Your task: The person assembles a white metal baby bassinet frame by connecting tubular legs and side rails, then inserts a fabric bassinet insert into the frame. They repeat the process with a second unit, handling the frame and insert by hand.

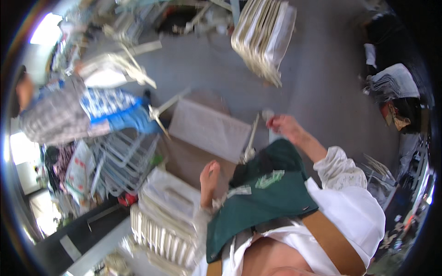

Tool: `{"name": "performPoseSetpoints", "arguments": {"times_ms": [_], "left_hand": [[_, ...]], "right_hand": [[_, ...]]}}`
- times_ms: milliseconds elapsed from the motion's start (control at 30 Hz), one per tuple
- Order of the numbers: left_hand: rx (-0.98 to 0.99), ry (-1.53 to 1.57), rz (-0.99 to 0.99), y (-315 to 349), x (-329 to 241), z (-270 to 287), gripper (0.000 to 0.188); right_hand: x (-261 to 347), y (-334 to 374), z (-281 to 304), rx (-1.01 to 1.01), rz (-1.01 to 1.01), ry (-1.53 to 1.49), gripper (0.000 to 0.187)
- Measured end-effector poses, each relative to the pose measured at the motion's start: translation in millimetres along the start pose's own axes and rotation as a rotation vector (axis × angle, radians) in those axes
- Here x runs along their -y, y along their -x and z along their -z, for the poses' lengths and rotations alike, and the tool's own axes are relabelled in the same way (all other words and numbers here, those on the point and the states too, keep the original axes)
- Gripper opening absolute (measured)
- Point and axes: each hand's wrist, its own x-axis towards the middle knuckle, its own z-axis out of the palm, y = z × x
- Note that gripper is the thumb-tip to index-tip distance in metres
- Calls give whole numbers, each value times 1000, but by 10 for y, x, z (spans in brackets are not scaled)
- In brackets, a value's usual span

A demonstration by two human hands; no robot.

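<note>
My left hand [209, 181] is raised in front of the green apron [271, 184], its fingers apart and nothing seen in it. Farther right, my right hand [291, 128] is stretched forward with its fingers curled together beside the pale end of a cream bar [254, 133]. Blur hides what those fingers grip. A pale flat panel [209, 129] lies ahead of my left hand, between that cream bar and another cream crosspiece [159, 112]. Below the panel is a brown surface [189, 158].
At lower left stands a stack of cream frames [163, 232]; another stack [264, 39] stands at the far middle. Grey metal frames [122, 163] lean at the left, near a co-worker in a checked top [60, 112]. Folded pale cloths [396, 83] are piled at right.
</note>
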Motion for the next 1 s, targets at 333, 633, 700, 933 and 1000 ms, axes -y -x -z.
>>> {"name": "performPoseSetpoints", "arguments": {"times_ms": [333,633,700,933,1000], "left_hand": [[339,639,251,-574,-1375,-994,39],[329,555,331,-649,-1966,-1015,27],[422,301,293,-563,-1946,-1053,42],[474,-104,319,-417,-1598,-1266,47],[457,44,274,-334,-1512,-1350,41]], "right_hand": [[115,-959,209,431,-539,535,42],[1219,-999,154,615,-367,246,31],[1434,-957,523,576,-297,702,33],[820,-306,717,563,-460,308,37],[851,-105,501,536,-289,308,42]]}}
